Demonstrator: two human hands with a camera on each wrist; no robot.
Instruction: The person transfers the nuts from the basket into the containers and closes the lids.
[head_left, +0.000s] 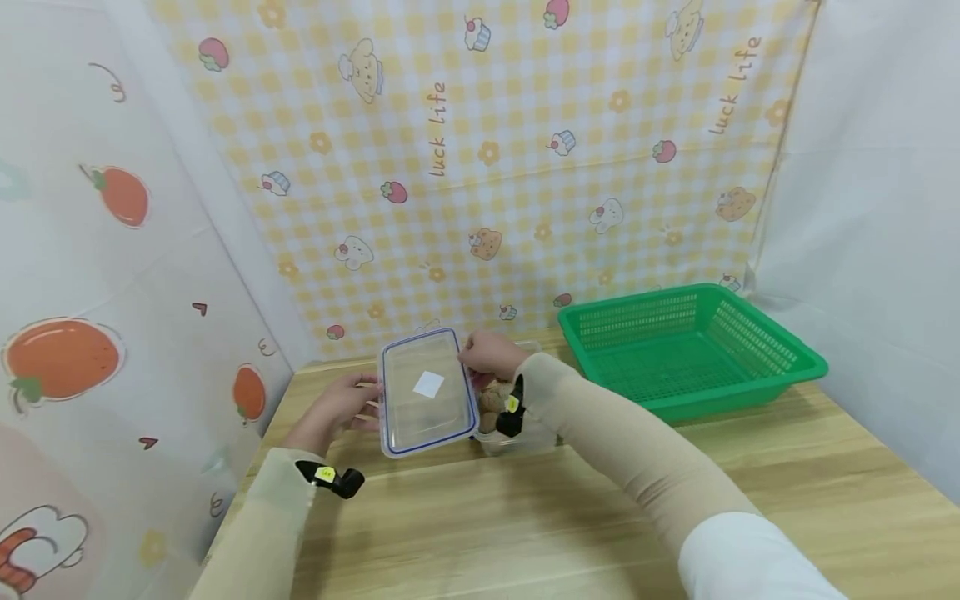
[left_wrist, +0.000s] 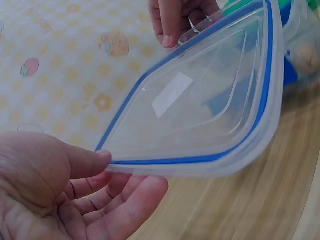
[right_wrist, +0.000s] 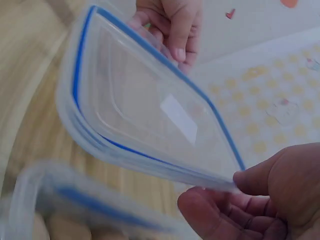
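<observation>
The lid (head_left: 427, 392), clear with a blue seal and a white label at its middle, is held up off the surface (head_left: 525, 517) between the two hands. The left hand (head_left: 337, 408) pinches the lid's left edge, thumb on top and fingers under it, as the left wrist view shows. The right hand (head_left: 489, 354) pinches the far right corner in the same way, thumb above and fingers below.

The lid is tilted, its top face turned toward the person and its near edge lowest. Its long axis runs away from the person, so the hands grip it across the short span, one on each long side. The lid lies just left of the box (head_left: 513, 417), a clear container standing on the surface under the right wrist, with brownish lumps inside that cannot be told apart. The lid's right edge overlaps the box's left rim in the head view; whether they touch cannot be told. The right hand is the nearer one to the box, and the left hand sits on the side away from it.

A green basket (head_left: 690, 354) stands well apart at the far right, before the checked cloth backdrop (head_left: 487, 167).
</observation>
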